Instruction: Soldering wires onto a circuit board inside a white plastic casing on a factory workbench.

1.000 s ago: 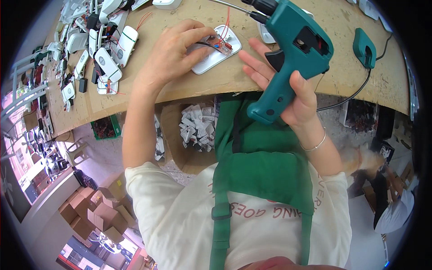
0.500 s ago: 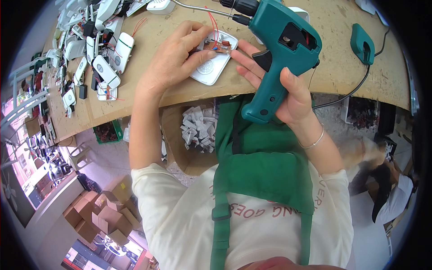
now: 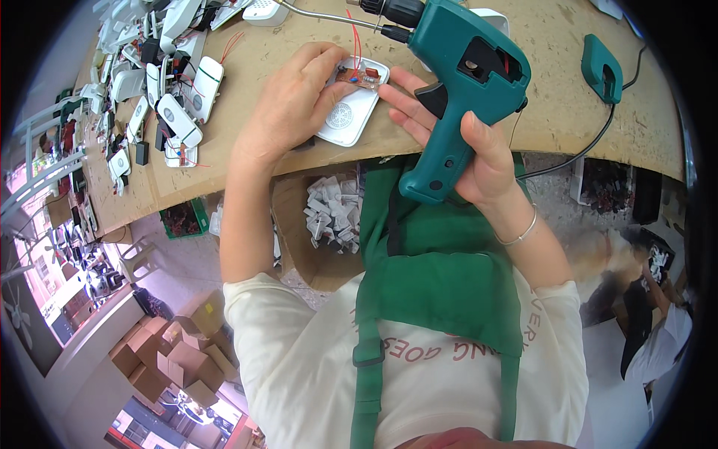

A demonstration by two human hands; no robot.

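My left hand [image 3: 293,101] is closed on a white plastic casing [image 3: 345,123], its thumb over a small brown circuit board [image 3: 357,78] in the casing's upper part. Two thin red wires rise from the board. A round perforated pattern marks the casing's lower half. In my right hand [image 3: 485,161] is a teal, pistol-shaped soldering gun [image 3: 441,135] with a black trigger and a side opening. The handle lies between thumb and palm, while the fingers stretch out behind it toward the casing's right edge. From its black nose a thin metal tube runs left.
Many white casings and black parts [image 3: 179,120] pile up on the bench's left. A teal cover piece [image 3: 602,69] and black cable lie right. Below stand a cardboard box [image 3: 295,254] of pale plastic pieces and a green crate [image 3: 183,219]. Another person [image 3: 662,337] works at lower right.
The casing has shifted slightly left and down with my left hand, and more of its perforated pattern shows. My right hand and the soldering gun have hardly moved.
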